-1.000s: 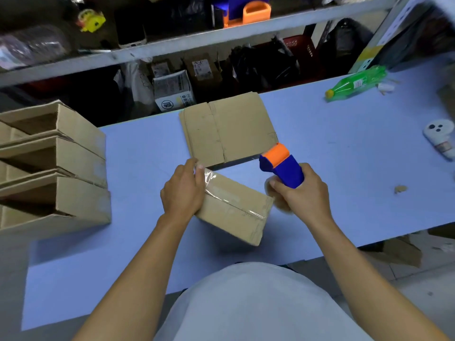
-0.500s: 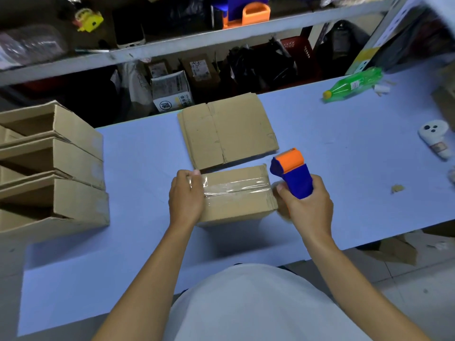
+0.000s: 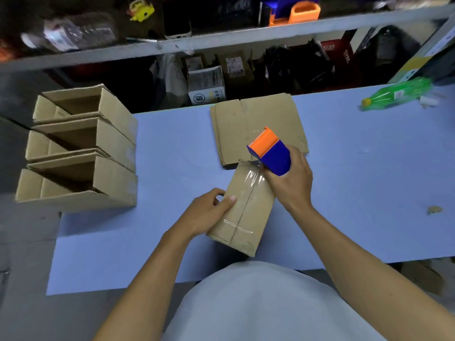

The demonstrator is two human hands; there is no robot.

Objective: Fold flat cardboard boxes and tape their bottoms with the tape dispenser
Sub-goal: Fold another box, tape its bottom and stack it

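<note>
Since half a second ago the box (image 3: 242,207) has swung round: its long axis lay across the desk, now it runs near-to-far, tilted, taped bottom face up. The tape dispenser (image 3: 269,153) has gone from the box's right end to its far end, and the left hand (image 3: 209,212) from the box's left end to its left long side.

Left hand: fingers curled over the box's left edge, thumb flat on the top face, gripping it. Right hand (image 3: 289,179): fingers wrapped round the blue body of the tape dispenser, clenched on it, orange head pointing up and away. A crinkled bit of clear tape (image 3: 254,177) sits on the far end of the box right under the dispenser; whether it is cut from the roll, can't tell, that spot is blurred.

Box sits mid-desk toward the near edge, just in front of the person. Its far end touches or overlaps the stack of flat cardboard (image 3: 258,124) that lies at the far edge of the desk (image 3: 172,148). Three folded boxes (image 3: 81,148), open sides up-left, stand in a row at the left edge. Green bottle (image 3: 396,93) lies on its side at the far right corner. Small tan scrap (image 3: 434,209) near the right edge.
</note>
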